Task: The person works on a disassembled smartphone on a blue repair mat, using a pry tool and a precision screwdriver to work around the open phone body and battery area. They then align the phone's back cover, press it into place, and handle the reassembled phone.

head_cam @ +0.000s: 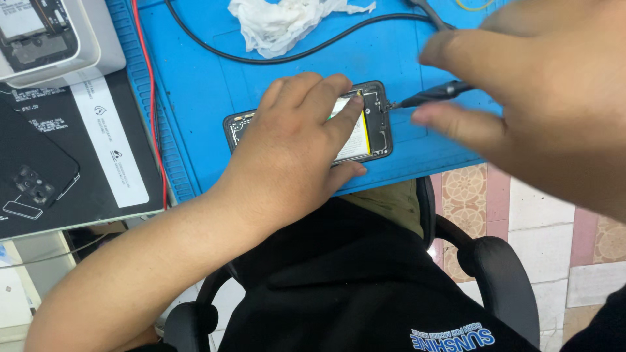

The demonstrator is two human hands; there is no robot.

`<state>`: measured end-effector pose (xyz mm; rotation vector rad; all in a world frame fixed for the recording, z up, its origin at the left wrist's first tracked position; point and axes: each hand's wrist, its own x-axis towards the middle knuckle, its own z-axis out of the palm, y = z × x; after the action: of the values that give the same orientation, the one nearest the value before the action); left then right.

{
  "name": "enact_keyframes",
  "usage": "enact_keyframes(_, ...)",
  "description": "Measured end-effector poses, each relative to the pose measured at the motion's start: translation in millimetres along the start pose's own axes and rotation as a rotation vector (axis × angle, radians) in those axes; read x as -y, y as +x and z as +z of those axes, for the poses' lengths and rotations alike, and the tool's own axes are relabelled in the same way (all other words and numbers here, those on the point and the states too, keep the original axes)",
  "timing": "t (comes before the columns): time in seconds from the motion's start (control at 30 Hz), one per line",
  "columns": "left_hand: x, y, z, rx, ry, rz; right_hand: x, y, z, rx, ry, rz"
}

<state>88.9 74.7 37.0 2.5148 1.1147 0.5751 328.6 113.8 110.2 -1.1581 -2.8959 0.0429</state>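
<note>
**Opened phone pinned flat while a screwdriver meets its right end**

Nearest the camera, a black office chair [495,274] and dark clothing fill the lower frame, above a tiled floor [554,215]. Just beyond, at the front edge of the blue work mat [195,85], lies the opened smartphone [375,124], back cover off, its long axis running left to right. The left hand [293,150] lies spread over it, palm down, fingers on the white battery [355,140] and thumb against the near edge, pressing it flat rather than gripping it; the hand hides most of the phone's left and middle.

From the right, the right hand [541,98], blurred and close to the lens, pinches a slim black screwdriver [430,94] between thumb and fingers. Its tip appears to touch the phone's right end, near the far corner.

Further back, a black cable [293,55] curves across the mat below a crumpled white tissue [280,23]. A red wire [151,98] runs along the mat's left edge, beside a dark phone box [72,150].
</note>
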Motion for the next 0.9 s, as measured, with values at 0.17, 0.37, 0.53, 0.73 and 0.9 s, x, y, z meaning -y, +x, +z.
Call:
enact_keyframes(0.17,3,2,1,-0.007,-0.075,-0.051,-26,-20,17,-0.018,0.271,0.065)
enact_keyframes(0.37,2,3,8,-0.172,-0.116,-0.039,-43,-48,51,-0.105,0.754,0.403)
enact_keyframes(0.53,2,7,12,-0.203,-0.16,0.002,-43,-56,67,-0.116,0.949,0.535)
enact_keyframes(0.73,-7,11,5,-0.29,-0.128,-0.008,-37,-56,57,-0.153,0.978,0.619)
enact_keyframes(0.9,-13,18,3,-0.312,-0.134,0.045,-23,-62,56,-0.196,0.979,0.643)
